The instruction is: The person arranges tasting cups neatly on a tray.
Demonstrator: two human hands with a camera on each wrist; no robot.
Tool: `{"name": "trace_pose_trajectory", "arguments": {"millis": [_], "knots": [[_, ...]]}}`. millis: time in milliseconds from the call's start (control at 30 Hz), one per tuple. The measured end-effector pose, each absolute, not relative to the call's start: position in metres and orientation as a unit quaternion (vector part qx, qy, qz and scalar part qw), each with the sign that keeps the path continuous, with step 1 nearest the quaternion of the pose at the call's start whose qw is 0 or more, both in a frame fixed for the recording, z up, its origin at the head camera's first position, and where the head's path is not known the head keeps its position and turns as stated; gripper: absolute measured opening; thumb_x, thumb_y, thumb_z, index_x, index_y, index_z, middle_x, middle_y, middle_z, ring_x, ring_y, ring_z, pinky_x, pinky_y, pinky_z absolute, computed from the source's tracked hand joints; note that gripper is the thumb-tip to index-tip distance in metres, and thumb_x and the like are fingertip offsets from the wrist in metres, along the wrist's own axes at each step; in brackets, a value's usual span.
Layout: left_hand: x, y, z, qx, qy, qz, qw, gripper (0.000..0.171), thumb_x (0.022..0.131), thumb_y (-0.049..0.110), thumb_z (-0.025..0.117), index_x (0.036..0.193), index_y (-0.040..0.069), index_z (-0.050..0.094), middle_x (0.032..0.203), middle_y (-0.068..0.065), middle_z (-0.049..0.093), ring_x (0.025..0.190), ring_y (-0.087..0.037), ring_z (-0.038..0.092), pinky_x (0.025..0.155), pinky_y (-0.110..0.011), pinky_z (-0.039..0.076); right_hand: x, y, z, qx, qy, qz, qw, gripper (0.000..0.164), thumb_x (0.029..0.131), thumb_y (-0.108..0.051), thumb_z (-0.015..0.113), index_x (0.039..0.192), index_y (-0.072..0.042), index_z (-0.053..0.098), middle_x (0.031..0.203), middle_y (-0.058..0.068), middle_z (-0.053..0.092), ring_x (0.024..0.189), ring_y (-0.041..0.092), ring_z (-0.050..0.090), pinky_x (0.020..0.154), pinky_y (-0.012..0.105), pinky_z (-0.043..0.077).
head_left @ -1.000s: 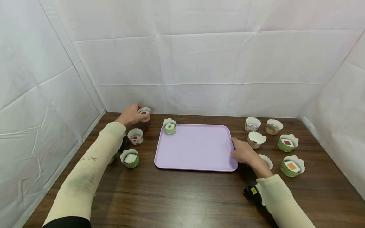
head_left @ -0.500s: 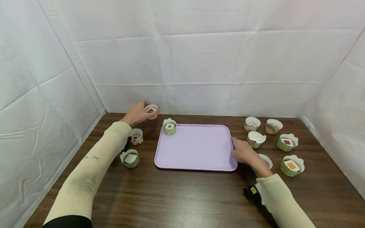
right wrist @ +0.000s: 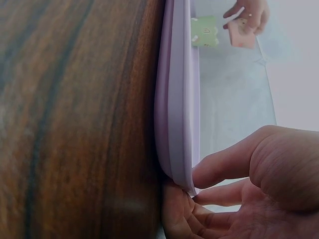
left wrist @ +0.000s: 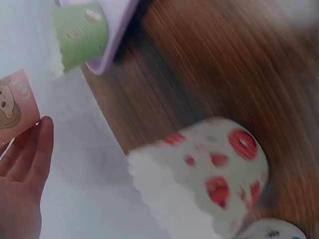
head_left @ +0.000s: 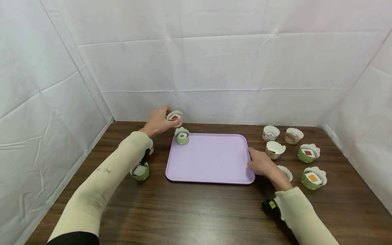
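Observation:
My left hand (head_left: 159, 121) grips a pink paper baking cup (left wrist: 17, 107) with a cartoon face and the word LOVE on it. In the head view a white piece with a red mark shows inside that cup. It is held up behind the back left corner of the lilac tray (head_left: 211, 158). On that corner stands a green baking cup (head_left: 182, 140) with a ring-shaped piece in it. At the tray's right side, my right hand (head_left: 261, 162) pinches the rim, thumb on top and fingers underneath, as the right wrist view shows.
Left of the tray are a green cup (head_left: 141, 173) and a red-printed white cup (left wrist: 219, 174), partly hidden by the left forearm in the head view. Several cups, including a green one with an orange-marked piece (head_left: 313, 178), stand right of the tray. White sheets (head_left: 214, 68) wall the table.
My left hand has carried the pink baking cup to the right and slightly up, from the table's back left to beside the tray's corner. The right hand and tray have stayed in place.

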State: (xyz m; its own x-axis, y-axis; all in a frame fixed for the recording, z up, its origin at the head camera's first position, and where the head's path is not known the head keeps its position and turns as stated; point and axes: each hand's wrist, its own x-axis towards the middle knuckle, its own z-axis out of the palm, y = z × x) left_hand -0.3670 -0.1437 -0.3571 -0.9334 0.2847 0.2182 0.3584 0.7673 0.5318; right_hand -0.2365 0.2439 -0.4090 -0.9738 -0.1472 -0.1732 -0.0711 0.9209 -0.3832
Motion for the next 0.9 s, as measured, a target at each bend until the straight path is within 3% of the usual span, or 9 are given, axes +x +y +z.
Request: {"name": "trace_pose_trajectory", "arguments": {"millis": [433, 900], "knots": [[-0.358, -0.102, -0.352, -0.234, -0.928, -0.29, 0.027, 0.059, 0.087, 0.051, 0.077, 0.125, 0.007, 0.06, 0.111, -0.011, 0.07, 0.095, -0.025, 0.063, 0.078, -0.034, 0.055, -0.236, 0.244, -0.408, -0.059, 0.975, -0.192, 0.1, 0.069, 0.086, -0.001, 0.052, 0.15, 0.019, 0.033, 0.149, 0.04, 0.045, 0.135, 0.051, 0.05, 0.11, 0.061, 0.048], [-0.358, -0.083, -0.357, -0.269, -0.93, -0.25, -0.003, 0.051, 0.088, 0.044, 0.079, 0.122, 0.007, 0.066, 0.11, -0.011, 0.072, 0.099, -0.024, 0.063, 0.083, -0.034, 0.054, -0.238, 0.239, -0.408, -0.064, 0.974, -0.194, 0.102, 0.069, 0.086, 0.0, 0.051, 0.15, 0.02, 0.032, 0.149, 0.04, 0.044, 0.136, 0.051, 0.05, 0.111, 0.062, 0.048]]}}
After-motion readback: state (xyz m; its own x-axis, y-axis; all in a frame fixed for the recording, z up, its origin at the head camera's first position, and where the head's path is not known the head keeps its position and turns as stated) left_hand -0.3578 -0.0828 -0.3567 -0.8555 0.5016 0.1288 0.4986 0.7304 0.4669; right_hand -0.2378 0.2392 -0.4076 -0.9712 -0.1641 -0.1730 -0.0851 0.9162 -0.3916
